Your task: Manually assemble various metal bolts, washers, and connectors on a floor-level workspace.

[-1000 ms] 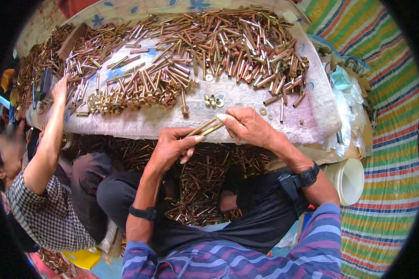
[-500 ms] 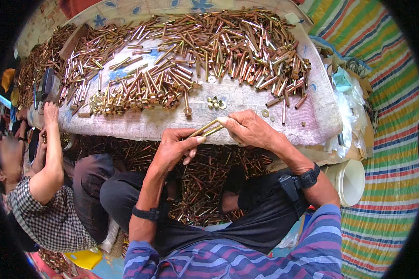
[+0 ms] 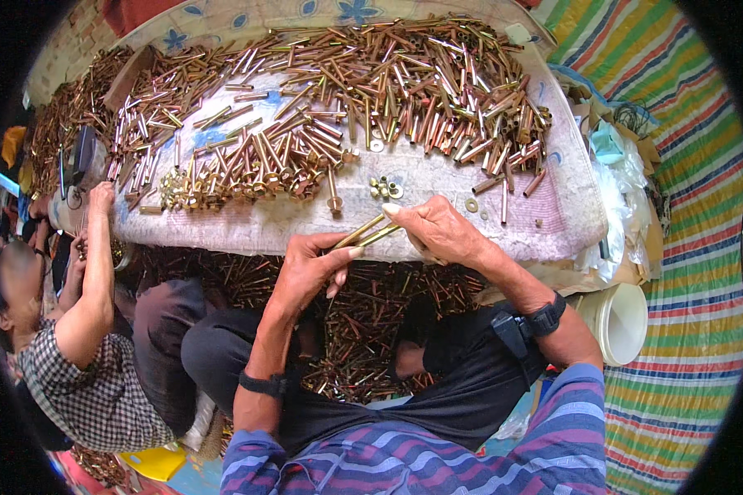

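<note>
Two slim gold-coloured metal rods (image 3: 361, 232) slant side by side just over the front edge of the padded table. My left hand (image 3: 308, 268) is closed round their lower ends, the thumb lying across them. At their upper ends my right hand (image 3: 439, 229) pinches with thumb and curled fingers, which hide the tips. Just beyond the right hand lie several small nuts (image 3: 378, 189) and a washer (image 3: 395, 190). Farther left is a heap of bolts with flanged heads (image 3: 285, 165).
A wide pile of metal tubes (image 3: 437, 82) covers the table's far side. More metal pieces (image 3: 363, 330) lie on the floor between my legs. At right stands a white bucket (image 3: 623, 323) on striped sheeting (image 3: 693, 280). A co-worker in a checked shirt (image 3: 91, 396) sits at left.
My right hand has shifted slightly left, and the rods' upper ends now stand a little farther apart. The co-worker's raised hand has moved slightly right.
</note>
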A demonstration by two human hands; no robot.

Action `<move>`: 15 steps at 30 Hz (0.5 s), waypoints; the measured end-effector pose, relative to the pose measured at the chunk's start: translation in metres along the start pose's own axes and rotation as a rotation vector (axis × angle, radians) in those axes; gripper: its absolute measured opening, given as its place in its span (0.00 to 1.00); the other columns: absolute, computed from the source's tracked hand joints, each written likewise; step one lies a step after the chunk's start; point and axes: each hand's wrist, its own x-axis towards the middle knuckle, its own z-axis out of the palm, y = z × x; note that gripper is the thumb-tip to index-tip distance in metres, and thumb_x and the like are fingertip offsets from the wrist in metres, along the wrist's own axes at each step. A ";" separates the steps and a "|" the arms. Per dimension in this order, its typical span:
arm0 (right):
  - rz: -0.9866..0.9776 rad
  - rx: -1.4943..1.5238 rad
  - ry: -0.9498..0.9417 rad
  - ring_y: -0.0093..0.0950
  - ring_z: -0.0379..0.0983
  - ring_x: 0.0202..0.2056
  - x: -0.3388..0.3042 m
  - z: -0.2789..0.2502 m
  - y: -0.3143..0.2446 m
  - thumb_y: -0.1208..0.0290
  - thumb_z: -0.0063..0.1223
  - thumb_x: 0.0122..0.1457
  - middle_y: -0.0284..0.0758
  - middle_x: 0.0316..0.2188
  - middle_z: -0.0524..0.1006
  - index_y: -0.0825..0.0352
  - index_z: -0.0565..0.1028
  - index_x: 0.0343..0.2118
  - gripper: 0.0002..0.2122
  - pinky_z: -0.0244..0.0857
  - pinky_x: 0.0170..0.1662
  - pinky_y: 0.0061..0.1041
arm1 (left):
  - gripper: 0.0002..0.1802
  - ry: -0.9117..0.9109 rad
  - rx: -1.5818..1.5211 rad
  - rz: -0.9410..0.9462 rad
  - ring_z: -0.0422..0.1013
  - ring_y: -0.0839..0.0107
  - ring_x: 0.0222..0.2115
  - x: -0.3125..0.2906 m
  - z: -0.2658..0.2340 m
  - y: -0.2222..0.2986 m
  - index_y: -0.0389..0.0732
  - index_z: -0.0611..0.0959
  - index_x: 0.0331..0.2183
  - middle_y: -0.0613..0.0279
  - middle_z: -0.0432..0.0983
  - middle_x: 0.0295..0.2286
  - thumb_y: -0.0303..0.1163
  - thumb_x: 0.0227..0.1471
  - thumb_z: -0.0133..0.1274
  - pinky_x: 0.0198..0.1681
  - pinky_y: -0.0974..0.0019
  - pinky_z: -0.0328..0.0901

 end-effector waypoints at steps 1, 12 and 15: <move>0.075 0.049 0.007 0.17 0.59 0.12 0.001 0.001 0.001 0.52 0.45 0.68 0.27 0.07 0.64 0.67 0.71 0.11 0.29 0.53 0.16 0.25 | 0.15 0.012 0.000 0.011 0.64 0.83 0.12 0.000 0.000 -0.001 0.30 0.82 0.45 0.68 0.72 0.16 0.26 0.56 0.56 0.12 0.77 0.59; 0.175 0.138 -0.012 0.14 0.56 0.11 0.004 -0.010 -0.003 0.54 0.44 0.68 0.24 0.06 0.62 0.64 0.67 0.09 0.30 0.47 0.14 0.21 | 0.14 0.059 -0.064 0.060 0.68 0.81 0.13 0.008 0.006 0.001 0.30 0.82 0.43 0.66 0.74 0.17 0.29 0.58 0.56 0.12 0.77 0.61; 0.126 0.126 -0.034 0.17 0.58 0.11 -0.001 -0.023 -0.012 0.51 0.45 0.67 0.27 0.07 0.63 0.64 0.68 0.08 0.30 0.52 0.15 0.25 | 0.15 0.101 -0.158 0.082 0.69 0.80 0.14 0.014 0.002 -0.003 0.29 0.82 0.42 0.63 0.75 0.20 0.31 0.59 0.56 0.12 0.76 0.62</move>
